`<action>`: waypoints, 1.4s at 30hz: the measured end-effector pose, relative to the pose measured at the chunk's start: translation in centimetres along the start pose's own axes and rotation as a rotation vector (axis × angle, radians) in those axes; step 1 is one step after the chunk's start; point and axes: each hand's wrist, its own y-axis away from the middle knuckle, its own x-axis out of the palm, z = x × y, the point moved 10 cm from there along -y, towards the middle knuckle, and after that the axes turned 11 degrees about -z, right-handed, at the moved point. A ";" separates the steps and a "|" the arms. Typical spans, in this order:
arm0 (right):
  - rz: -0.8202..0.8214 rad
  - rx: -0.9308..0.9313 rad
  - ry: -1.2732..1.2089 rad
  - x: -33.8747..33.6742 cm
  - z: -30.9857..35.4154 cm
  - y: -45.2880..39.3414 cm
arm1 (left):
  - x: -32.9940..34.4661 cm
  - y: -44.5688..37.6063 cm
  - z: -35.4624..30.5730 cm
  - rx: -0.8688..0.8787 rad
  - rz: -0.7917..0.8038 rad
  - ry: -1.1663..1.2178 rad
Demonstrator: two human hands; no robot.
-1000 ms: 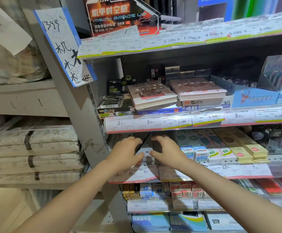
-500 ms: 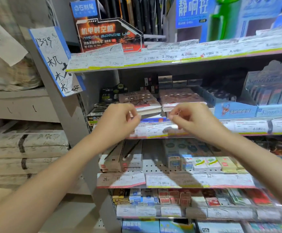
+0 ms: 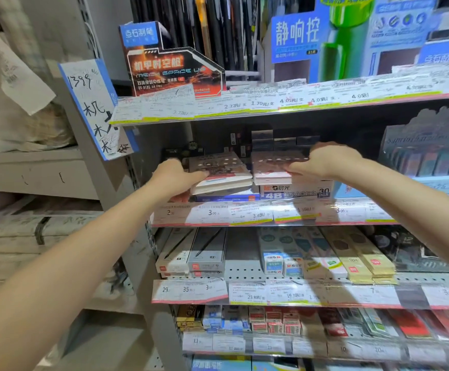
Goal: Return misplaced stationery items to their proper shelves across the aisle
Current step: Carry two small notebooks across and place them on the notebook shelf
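Left hand (image 3: 175, 178) grips the tilted notebook stack (image 3: 219, 172), right hand (image 3: 325, 160) rests curled on the pink stack (image 3: 274, 167); person should lift both squarely, checking the eraser box (image 3: 298, 192) underneath stays put.

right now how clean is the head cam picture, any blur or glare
Head view: right edge smeared by motion blur, right hand soft, left hand clearer; glare on the plastic price strips washes out some tags; wide-angle lens bends the shelf edges; arm shadows fall across the lower pencil boxes.

The left hand (image 3: 175, 178) hides the boxes behind it — the right-hand shelves (image 3: 432, 338) blur, and most price tags (image 3: 218, 212) — unreadable.
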 end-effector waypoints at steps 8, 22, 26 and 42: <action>0.146 0.075 -0.090 0.8 0.2 -0.2 | 0.9 0.2 1.5 -0.241 0.091 0.223; 0.145 0.230 -0.890 1.2 1.4 0.3 | 2.4 3.0 0.2 -0.431 0.339 0.913; 0.148 0.270 -1.089 1.9 1.7 0.5 | 1.4 3.5 0.4 -0.387 0.280 0.936; -0.075 0.370 -1.459 2.3 -3.2 11.8 | 1.6 9.7 -0.6 -0.170 0.432 1.074</action>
